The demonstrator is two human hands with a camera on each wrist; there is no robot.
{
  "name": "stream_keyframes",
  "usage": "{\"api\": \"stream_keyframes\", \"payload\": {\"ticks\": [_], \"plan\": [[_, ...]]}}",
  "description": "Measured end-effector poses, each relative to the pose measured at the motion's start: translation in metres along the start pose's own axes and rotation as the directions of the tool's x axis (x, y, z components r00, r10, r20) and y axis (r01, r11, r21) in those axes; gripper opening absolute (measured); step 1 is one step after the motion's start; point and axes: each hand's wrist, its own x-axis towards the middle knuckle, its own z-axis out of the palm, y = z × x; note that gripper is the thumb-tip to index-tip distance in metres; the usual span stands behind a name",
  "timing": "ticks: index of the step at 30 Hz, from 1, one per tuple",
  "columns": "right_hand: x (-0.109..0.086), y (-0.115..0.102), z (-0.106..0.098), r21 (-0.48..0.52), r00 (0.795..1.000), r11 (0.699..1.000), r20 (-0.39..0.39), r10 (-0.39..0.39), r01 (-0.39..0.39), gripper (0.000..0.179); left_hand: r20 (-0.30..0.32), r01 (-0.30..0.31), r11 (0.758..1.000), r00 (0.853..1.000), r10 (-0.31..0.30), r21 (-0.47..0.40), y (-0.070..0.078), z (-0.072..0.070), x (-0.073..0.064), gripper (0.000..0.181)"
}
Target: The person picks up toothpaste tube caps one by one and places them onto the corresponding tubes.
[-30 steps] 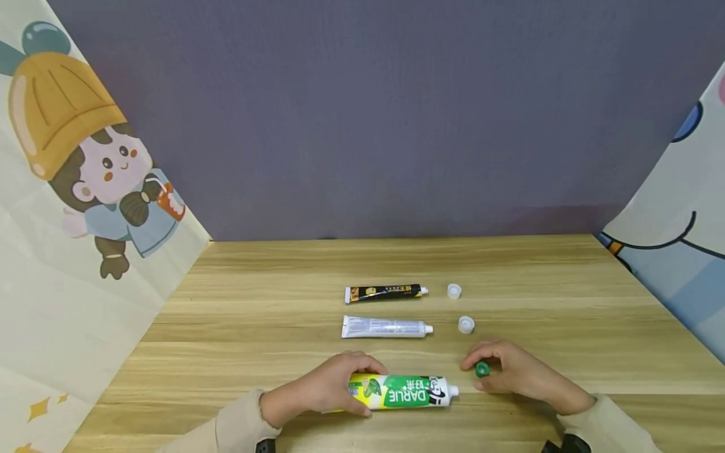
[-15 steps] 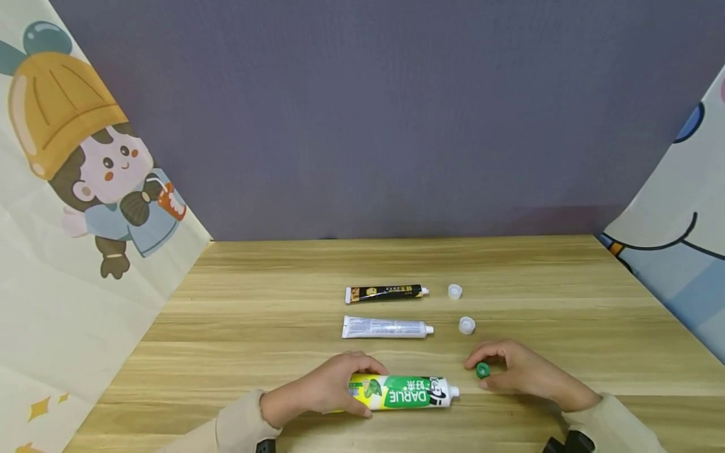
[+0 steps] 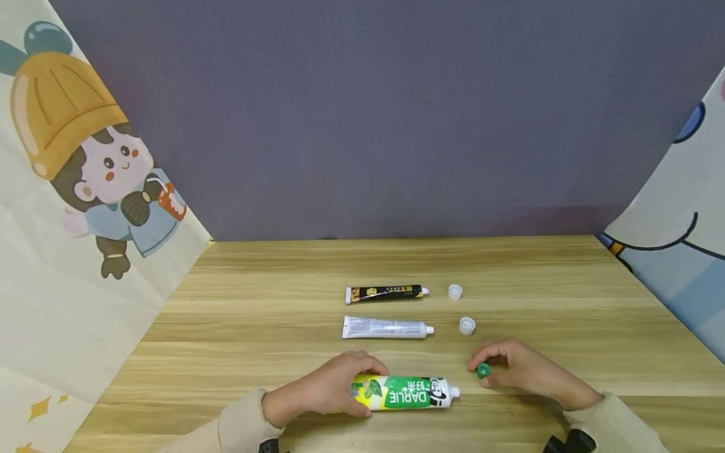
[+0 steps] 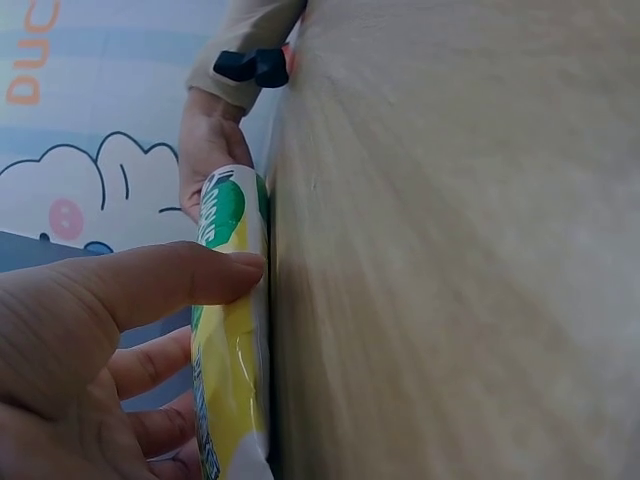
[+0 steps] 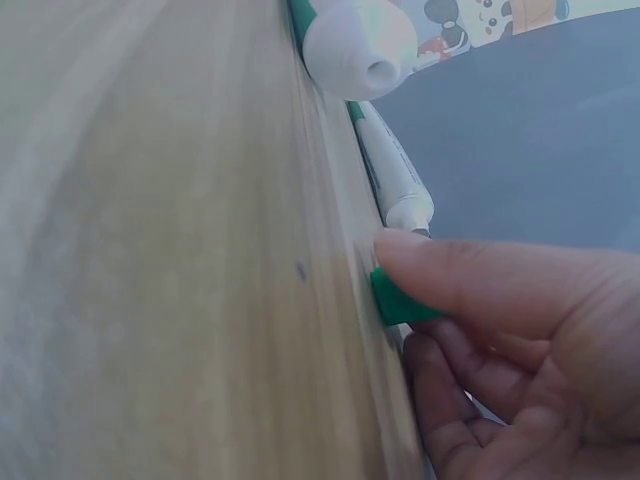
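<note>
My left hand (image 3: 334,385) grips the yellow-and-green DARLIE toothpaste tube (image 3: 416,392) near its tail end, with the thumb along the near side. The tube lies flat on the table, its white uncapped nozzle pointing right. In the left wrist view, the thumb presses the tube's (image 4: 228,360) edge. To the right of the nozzle, my right hand (image 3: 523,372) has thumb and index finger curled around a small green cap (image 3: 483,370) at the tabletop. In the right wrist view, the thumb overlaps the green cap (image 5: 400,300).
Behind lie a white toothpaste tube (image 3: 387,327) and a black one (image 3: 386,293), both uncapped, nozzles to the right. Two white caps, one nearer (image 3: 467,325) and one farther (image 3: 455,291), rest beside them. A grey panel (image 3: 362,126) rises at the table's (image 3: 255,270) back edge.
My right hand has shifted slightly right, and its thumb and index finger have drawn closer to the green cap, which stays in place. The left hand and tube are practically still.
</note>
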Motion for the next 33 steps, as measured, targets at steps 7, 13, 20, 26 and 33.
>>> {"api": "stream_keyframes", "payload": {"ticks": [7, 13, 20, 26, 33], "plan": [[0.0001, -0.0020, 0.0002, 0.008, 0.999, 0.999, -0.018, 0.042, -0.042, 0.020, -0.014, -0.004, 0.996, 1.000, 0.006, 0.094, 0.0050, 0.0015, -0.0010, 0.057], [-0.0001, -0.0002, 0.0002, 0.035, 0.999, 0.999, -0.047, 0.027, -0.025, 0.025, -0.006, -0.003, 0.991, 1.000, 0.003, 0.130, 0.0074, 0.0013, 0.0004, 0.059], [0.0011, -0.0005, -0.0002, 0.067, 0.999, 0.998, -0.031, -0.018, 0.020, 0.025, 0.021, -0.015, 0.987, 1.000, 0.012, 0.159, 0.0067, -0.0010, 0.0039, 0.057], [0.0049, -0.0039, 0.0020, 0.095, 0.999, 0.994, -0.023, -0.046, 0.048, 0.025, 0.020, -0.032, 0.989, 0.999, 0.029, 0.141, 0.0054, -0.0017, 0.0064, 0.056], [0.0078, -0.0072, 0.0031, 0.094, 0.999, 0.995, -0.044, -0.028, 0.032, 0.023, 0.003, -0.047, 0.991, 0.999, 0.047, 0.126, 0.0040, -0.0012, 0.0088, 0.053]]}}
